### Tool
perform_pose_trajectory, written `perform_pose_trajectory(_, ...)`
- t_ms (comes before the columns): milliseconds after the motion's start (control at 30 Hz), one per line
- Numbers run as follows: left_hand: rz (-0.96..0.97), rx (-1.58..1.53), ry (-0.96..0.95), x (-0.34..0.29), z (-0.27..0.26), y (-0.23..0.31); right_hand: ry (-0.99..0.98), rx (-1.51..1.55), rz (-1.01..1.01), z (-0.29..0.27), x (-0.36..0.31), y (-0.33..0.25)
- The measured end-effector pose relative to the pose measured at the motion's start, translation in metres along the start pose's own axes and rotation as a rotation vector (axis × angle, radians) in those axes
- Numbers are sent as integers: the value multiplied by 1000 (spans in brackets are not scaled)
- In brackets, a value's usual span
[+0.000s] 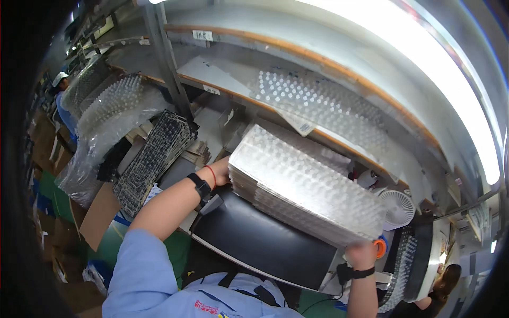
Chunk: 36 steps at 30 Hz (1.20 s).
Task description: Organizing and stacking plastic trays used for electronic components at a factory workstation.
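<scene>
Gripping the tray stack by its two ends above the black mat, left hand and right hand curl closed on it, and any loosened grip could probably fan the slick trays onto the bench.

Head camera looks down, close over bench.
</scene>
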<state>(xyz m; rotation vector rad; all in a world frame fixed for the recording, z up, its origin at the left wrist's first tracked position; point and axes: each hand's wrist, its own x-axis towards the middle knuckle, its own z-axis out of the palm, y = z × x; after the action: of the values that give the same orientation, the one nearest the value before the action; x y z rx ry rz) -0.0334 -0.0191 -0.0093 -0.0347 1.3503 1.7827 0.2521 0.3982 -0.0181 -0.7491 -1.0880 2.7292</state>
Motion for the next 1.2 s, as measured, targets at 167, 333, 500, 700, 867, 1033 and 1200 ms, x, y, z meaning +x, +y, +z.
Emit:
perform_pose_trajectory(167,-72,-69,-82,0,17,8,15,-51,37,-13,14,6)
perform_pose_trajectory(333,61,24,-83,-11,34,19,49,-11,73,-38,23,8)
perform_pose_trajectory(500,17,-28,-63,-23,18,13,156,-54,128,-33,21,12)
perform_pose_trajectory(700,-18,-145,-31,-45,-5,-20,96,-69,152,-26,5,21)
perform_pose_trajectory(867,-60,-224,5,-66,-29,-57,36,-83,184,-38,-10,39)
perform_pose_trajectory(1033,-141,-173,46,-99,-28,-66,76,-207,178,-23,-51,46)
perform_pose_trajectory(1200,-342,113,64,-108,-33,-52,59,-155,207,-30,-69,53)
